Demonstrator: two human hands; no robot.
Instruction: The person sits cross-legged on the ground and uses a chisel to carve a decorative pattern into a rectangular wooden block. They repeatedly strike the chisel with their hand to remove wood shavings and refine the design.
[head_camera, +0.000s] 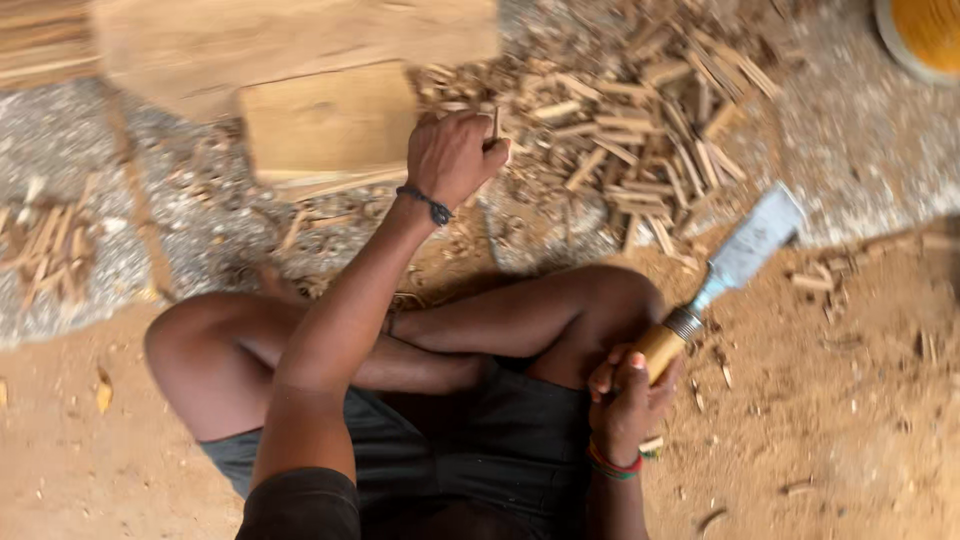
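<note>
The left hand is closed on one thin wooden stick, pinched upright between thumb and fingers, with one dark cord around the wrist. At nine o'clock from it lies one flat wooden block, just beside the knuckles; at three o'clock spreads a heap of split sticks, too many to count. The right hand, at five o'clock, is clamped on the wooden handle of one broad-bladed chopper, whose blade points to one o'clock. One yellow-topped round container sits at the top right corner.
</note>
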